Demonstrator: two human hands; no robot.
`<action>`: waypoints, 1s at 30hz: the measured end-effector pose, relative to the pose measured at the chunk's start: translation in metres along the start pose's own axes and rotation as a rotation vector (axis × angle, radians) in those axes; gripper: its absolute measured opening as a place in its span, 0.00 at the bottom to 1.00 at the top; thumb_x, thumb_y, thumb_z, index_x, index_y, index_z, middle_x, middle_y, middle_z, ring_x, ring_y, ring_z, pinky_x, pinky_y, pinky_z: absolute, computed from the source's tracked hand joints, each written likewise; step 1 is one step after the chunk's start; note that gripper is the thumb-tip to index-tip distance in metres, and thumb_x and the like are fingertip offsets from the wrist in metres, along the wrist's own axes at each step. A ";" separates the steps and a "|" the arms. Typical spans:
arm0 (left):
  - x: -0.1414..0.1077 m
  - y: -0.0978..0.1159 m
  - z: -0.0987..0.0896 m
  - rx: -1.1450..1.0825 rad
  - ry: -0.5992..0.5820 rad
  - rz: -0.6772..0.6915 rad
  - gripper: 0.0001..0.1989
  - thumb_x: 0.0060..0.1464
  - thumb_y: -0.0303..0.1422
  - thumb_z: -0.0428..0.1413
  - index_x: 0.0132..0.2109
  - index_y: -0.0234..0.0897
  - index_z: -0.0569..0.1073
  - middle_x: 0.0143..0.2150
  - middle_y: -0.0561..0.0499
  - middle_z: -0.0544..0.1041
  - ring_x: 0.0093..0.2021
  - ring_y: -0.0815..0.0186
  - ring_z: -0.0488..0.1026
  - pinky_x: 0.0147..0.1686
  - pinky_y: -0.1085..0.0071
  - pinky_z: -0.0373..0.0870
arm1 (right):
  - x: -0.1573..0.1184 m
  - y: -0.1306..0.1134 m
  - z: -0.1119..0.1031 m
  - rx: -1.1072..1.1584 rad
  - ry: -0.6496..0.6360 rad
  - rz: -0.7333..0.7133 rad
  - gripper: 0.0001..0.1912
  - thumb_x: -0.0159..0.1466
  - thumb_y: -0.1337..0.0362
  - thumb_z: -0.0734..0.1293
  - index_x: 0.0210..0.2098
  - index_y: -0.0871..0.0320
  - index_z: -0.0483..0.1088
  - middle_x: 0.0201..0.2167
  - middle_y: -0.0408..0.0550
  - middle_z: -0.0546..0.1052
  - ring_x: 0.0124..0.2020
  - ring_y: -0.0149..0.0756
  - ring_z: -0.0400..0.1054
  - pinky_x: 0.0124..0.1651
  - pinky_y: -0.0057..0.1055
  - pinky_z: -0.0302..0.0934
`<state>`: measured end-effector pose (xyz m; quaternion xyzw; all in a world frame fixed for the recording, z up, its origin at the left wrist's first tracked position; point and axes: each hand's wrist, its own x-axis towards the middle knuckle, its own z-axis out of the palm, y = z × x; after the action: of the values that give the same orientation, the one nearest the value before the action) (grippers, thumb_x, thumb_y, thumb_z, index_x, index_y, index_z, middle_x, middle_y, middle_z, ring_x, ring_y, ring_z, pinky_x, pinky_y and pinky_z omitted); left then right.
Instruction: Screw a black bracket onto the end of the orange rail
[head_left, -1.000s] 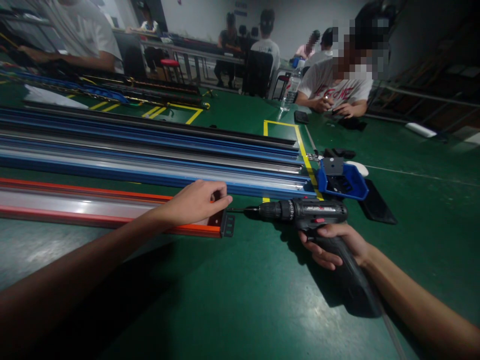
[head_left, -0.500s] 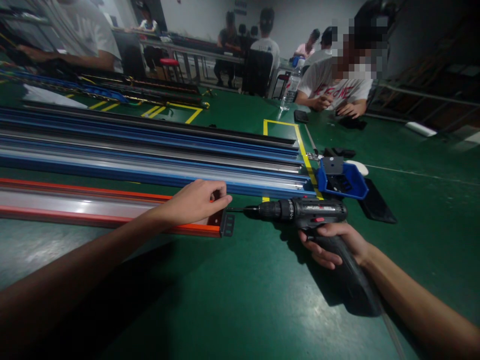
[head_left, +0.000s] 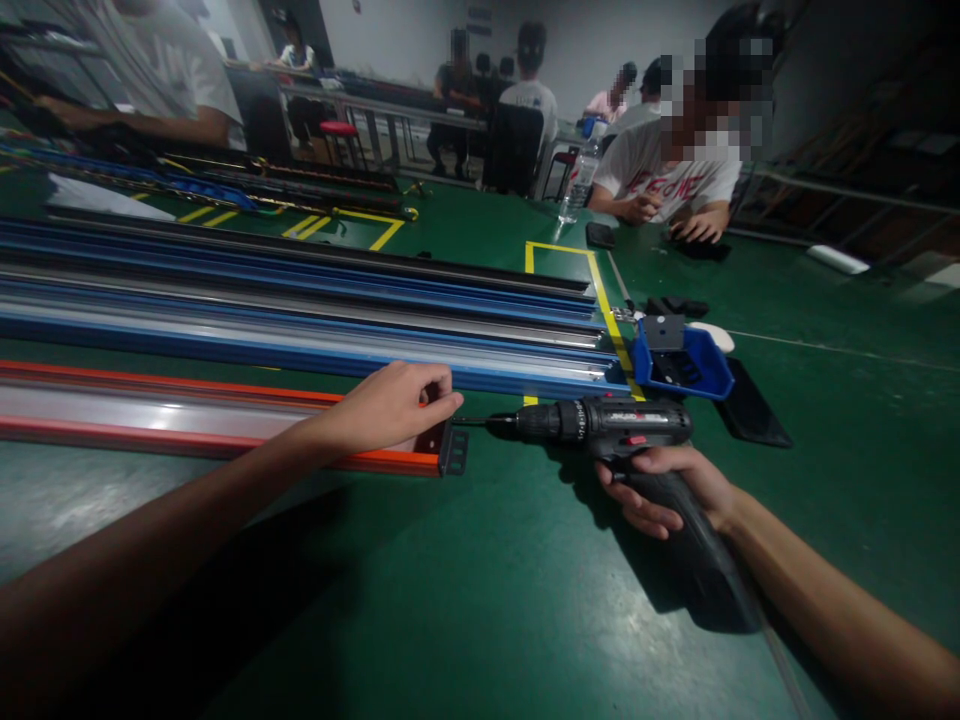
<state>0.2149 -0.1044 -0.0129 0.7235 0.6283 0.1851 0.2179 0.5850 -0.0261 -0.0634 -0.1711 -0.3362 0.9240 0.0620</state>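
Observation:
My right hand (head_left: pixel 660 490) is wrapped round the handle of a black cordless drill (head_left: pixel 637 422), which points left. Its long thin bit (head_left: pixel 474 420) reaches the black end plate (head_left: pixel 456 452) on an orange-edged metal rail (head_left: pixel 187 412). Across the end of that rail lies my left hand (head_left: pixel 401 400), fingers curled and thumb close to the end plate. It steadies the rail end there; its far fingertips are hidden. Whether a screw sits at the bit's tip cannot be made out.
Several blue and black rails (head_left: pixel 315 300) lie behind the orange one. A blue bin (head_left: pixel 705 372) with black plates stands right of them, beside a dark flat phone-like slab (head_left: pixel 757 405). Farther back are a water bottle (head_left: pixel 581 175) and a seated person (head_left: pixel 675 170). Yellow tape (head_left: pixel 559 247) marks the green table.
Both hands, the drill and the orange rail keep practically the same place. The view has shifted very slightly.

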 end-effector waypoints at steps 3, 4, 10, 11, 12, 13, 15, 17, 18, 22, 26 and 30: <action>0.000 -0.001 0.001 -0.004 -0.002 0.004 0.15 0.62 0.43 0.52 0.32 0.38 0.70 0.26 0.54 0.74 0.26 0.68 0.68 0.27 0.72 0.55 | 0.000 0.001 -0.001 -0.006 -0.011 0.003 0.17 0.67 0.61 0.63 0.47 0.68 0.73 0.29 0.48 0.74 0.15 0.21 0.59 0.26 0.24 0.67; 0.000 -0.001 0.001 -0.006 -0.003 0.005 0.15 0.62 0.43 0.52 0.32 0.38 0.70 0.26 0.55 0.74 0.26 0.68 0.68 0.27 0.72 0.55 | 0.000 0.001 -0.001 -0.007 -0.010 0.005 0.17 0.67 0.61 0.63 0.48 0.68 0.73 0.30 0.48 0.74 0.16 0.21 0.59 0.26 0.23 0.67; 0.000 -0.001 0.000 -0.011 0.003 0.013 0.15 0.62 0.43 0.52 0.32 0.38 0.71 0.26 0.55 0.74 0.26 0.69 0.68 0.27 0.72 0.55 | -0.001 0.000 -0.002 0.002 -0.012 0.006 0.17 0.68 0.62 0.62 0.48 0.69 0.72 0.30 0.48 0.74 0.15 0.21 0.59 0.26 0.24 0.67; 0.000 -0.001 0.000 -0.014 0.002 0.010 0.15 0.62 0.43 0.52 0.32 0.38 0.71 0.26 0.55 0.74 0.26 0.68 0.68 0.27 0.72 0.55 | -0.001 0.000 -0.002 0.000 -0.007 0.004 0.17 0.68 0.62 0.62 0.48 0.69 0.72 0.30 0.48 0.74 0.15 0.22 0.59 0.26 0.24 0.67; 0.000 -0.001 0.000 -0.018 0.002 0.007 0.15 0.62 0.43 0.52 0.32 0.38 0.70 0.26 0.55 0.74 0.26 0.68 0.68 0.27 0.72 0.55 | 0.000 0.000 -0.001 -0.001 -0.003 0.004 0.17 0.68 0.62 0.62 0.47 0.69 0.72 0.30 0.48 0.74 0.15 0.22 0.59 0.26 0.24 0.67; 0.000 -0.001 0.000 -0.022 0.001 0.003 0.15 0.62 0.43 0.52 0.32 0.38 0.70 0.26 0.55 0.74 0.25 0.68 0.68 0.27 0.72 0.55 | 0.000 0.000 -0.001 -0.001 0.000 0.003 0.17 0.67 0.62 0.62 0.47 0.69 0.73 0.30 0.48 0.74 0.15 0.22 0.59 0.26 0.24 0.67; 0.000 -0.001 0.000 -0.027 -0.004 0.000 0.15 0.62 0.44 0.52 0.32 0.38 0.70 0.26 0.55 0.74 0.25 0.68 0.68 0.26 0.72 0.55 | 0.000 0.000 -0.001 0.000 0.009 0.002 0.17 0.67 0.62 0.62 0.47 0.70 0.73 0.29 0.48 0.74 0.15 0.22 0.59 0.25 0.24 0.67; 0.000 -0.002 0.000 -0.026 -0.009 0.001 0.15 0.62 0.44 0.52 0.33 0.38 0.71 0.26 0.55 0.74 0.26 0.68 0.68 0.27 0.72 0.55 | 0.000 0.000 -0.001 0.001 0.008 0.001 0.18 0.67 0.62 0.62 0.47 0.70 0.74 0.29 0.48 0.74 0.15 0.22 0.59 0.25 0.24 0.67; 0.000 -0.002 -0.001 -0.023 -0.011 0.002 0.15 0.62 0.43 0.52 0.33 0.38 0.71 0.26 0.55 0.74 0.26 0.68 0.68 0.27 0.72 0.55 | 0.000 0.000 0.000 -0.001 0.009 0.001 0.18 0.67 0.62 0.63 0.47 0.70 0.74 0.29 0.48 0.74 0.15 0.22 0.59 0.26 0.24 0.67; 0.001 -0.002 0.000 -0.028 -0.006 0.007 0.15 0.63 0.43 0.51 0.33 0.38 0.71 0.27 0.54 0.74 0.27 0.68 0.68 0.28 0.72 0.56 | -0.001 0.001 0.000 -0.031 0.012 -0.009 0.17 0.67 0.62 0.62 0.48 0.69 0.74 0.29 0.47 0.74 0.15 0.21 0.58 0.26 0.23 0.67; 0.001 -0.001 0.000 -0.046 -0.001 0.017 0.16 0.63 0.44 0.51 0.33 0.38 0.71 0.27 0.54 0.74 0.27 0.68 0.69 0.28 0.72 0.57 | -0.001 0.002 0.000 -0.059 -0.003 -0.014 0.18 0.67 0.62 0.61 0.50 0.68 0.74 0.29 0.47 0.74 0.16 0.21 0.59 0.26 0.23 0.67; 0.000 -0.001 0.000 -0.052 -0.009 0.019 0.16 0.63 0.43 0.51 0.33 0.37 0.71 0.27 0.54 0.74 0.27 0.68 0.69 0.28 0.72 0.57 | 0.001 0.002 0.001 -0.049 -0.029 -0.012 0.20 0.67 0.62 0.62 0.53 0.70 0.72 0.31 0.49 0.75 0.16 0.22 0.62 0.26 0.23 0.67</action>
<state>0.2139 -0.1039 -0.0134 0.7245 0.6151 0.2002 0.2380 0.5840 -0.0279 -0.0645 -0.1569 -0.3608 0.9175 0.0585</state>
